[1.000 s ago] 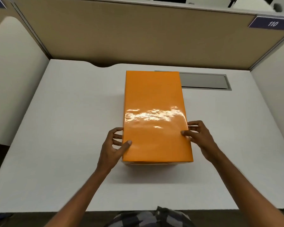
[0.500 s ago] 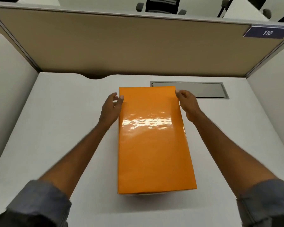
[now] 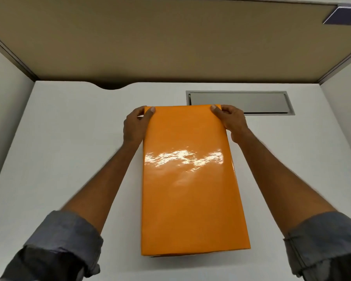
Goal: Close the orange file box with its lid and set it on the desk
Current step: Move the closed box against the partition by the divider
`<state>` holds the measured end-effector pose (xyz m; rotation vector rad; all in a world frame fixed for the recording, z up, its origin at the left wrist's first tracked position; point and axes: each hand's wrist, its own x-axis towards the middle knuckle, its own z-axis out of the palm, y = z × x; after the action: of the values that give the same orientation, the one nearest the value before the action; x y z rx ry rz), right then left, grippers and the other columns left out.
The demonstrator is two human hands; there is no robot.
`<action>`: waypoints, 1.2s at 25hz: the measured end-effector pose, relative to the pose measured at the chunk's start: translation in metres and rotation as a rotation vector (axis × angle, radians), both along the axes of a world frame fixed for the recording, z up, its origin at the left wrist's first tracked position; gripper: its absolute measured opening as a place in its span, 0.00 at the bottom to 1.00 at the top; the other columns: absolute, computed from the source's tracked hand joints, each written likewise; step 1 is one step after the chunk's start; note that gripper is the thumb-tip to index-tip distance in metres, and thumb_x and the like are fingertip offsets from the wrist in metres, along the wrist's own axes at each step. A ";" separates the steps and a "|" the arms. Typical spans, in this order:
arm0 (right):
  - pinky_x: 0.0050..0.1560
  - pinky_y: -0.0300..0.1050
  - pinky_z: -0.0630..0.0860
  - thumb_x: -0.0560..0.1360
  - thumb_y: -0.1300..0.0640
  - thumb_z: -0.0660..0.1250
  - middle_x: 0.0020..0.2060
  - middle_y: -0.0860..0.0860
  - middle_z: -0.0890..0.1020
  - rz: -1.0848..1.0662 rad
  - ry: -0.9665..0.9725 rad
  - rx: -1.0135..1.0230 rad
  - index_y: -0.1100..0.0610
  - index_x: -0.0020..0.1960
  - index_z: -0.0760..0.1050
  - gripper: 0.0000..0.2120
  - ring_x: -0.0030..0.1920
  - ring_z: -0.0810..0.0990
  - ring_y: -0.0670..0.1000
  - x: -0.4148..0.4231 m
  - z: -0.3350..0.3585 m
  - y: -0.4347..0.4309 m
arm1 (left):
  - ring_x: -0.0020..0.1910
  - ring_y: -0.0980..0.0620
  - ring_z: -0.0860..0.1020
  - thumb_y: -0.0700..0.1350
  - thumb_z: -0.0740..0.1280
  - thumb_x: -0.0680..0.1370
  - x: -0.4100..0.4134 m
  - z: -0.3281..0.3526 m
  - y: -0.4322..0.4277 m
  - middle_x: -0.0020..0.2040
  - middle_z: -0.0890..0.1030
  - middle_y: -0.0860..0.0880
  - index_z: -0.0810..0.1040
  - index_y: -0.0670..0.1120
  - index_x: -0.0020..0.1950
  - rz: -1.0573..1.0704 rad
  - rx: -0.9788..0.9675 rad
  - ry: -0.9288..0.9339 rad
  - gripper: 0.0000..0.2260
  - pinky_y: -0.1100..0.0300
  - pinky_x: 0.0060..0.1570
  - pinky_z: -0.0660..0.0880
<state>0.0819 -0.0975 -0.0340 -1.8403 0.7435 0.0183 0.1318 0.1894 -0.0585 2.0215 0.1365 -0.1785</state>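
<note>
While both hands, left hand (image 3: 134, 124) and right hand (image 3: 232, 120), clasp the lid's (image 3: 188, 179) far corners, bare desk (image 3: 69, 138) flanks the box at frame centre.

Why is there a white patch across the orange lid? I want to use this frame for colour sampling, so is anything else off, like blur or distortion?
Head view: the white patch is glare from overhead light on the glossy orange lid, in a band across its middle; wide-angle lens bends the desk edges and partition; forearms and rolled sleeves look slightly soft; the left hand and right hand are fairly sharp.
</note>
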 end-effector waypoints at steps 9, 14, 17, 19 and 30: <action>0.71 0.60 0.70 0.74 0.35 0.69 0.82 0.52 0.63 0.253 0.019 -0.127 0.49 0.83 0.51 0.46 0.77 0.69 0.57 -0.067 0.031 0.007 | 0.74 0.53 0.69 0.70 0.61 0.75 -0.068 0.033 0.030 0.81 0.62 0.52 0.52 0.55 0.82 -0.071 -0.023 0.149 0.41 0.51 0.64 0.70; 0.66 0.53 0.76 0.63 0.33 0.78 0.80 0.45 0.63 0.421 0.313 0.157 0.39 0.82 0.41 0.61 0.69 0.75 0.50 -0.196 0.017 0.019 | 0.70 0.61 0.70 0.78 0.67 0.61 -0.198 0.023 0.070 0.79 0.62 0.62 0.47 0.67 0.79 -0.234 -0.134 0.404 0.52 0.53 0.63 0.73; 0.66 0.60 0.77 0.63 0.36 0.79 0.80 0.48 0.65 0.330 0.353 0.167 0.40 0.82 0.44 0.60 0.72 0.75 0.57 -0.221 0.006 0.023 | 0.64 0.69 0.70 0.69 0.73 0.65 -0.231 0.012 0.073 0.70 0.61 0.75 0.43 0.75 0.75 -0.350 -0.162 0.408 0.49 0.59 0.58 0.76; 0.63 0.59 0.77 0.62 0.36 0.79 0.80 0.49 0.65 0.288 0.321 0.105 0.41 0.83 0.44 0.61 0.73 0.74 0.59 -0.222 0.005 0.026 | 0.62 0.68 0.71 0.62 0.75 0.68 -0.235 0.012 0.068 0.66 0.63 0.77 0.45 0.76 0.75 -0.329 -0.154 0.371 0.47 0.64 0.54 0.77; 0.67 0.57 0.78 0.75 0.45 0.74 0.69 0.47 0.80 0.272 0.189 0.095 0.47 0.77 0.69 0.33 0.67 0.80 0.54 -0.310 0.023 0.041 | 0.64 0.49 0.77 0.63 0.78 0.64 -0.278 0.031 0.083 0.67 0.74 0.59 0.64 0.72 0.70 -0.212 -0.219 0.381 0.38 0.56 0.50 0.81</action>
<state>-0.2285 -0.0562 -0.0107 -1.8519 0.6046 0.4022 -0.1458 0.2722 -0.0271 1.7625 0.1351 -0.6840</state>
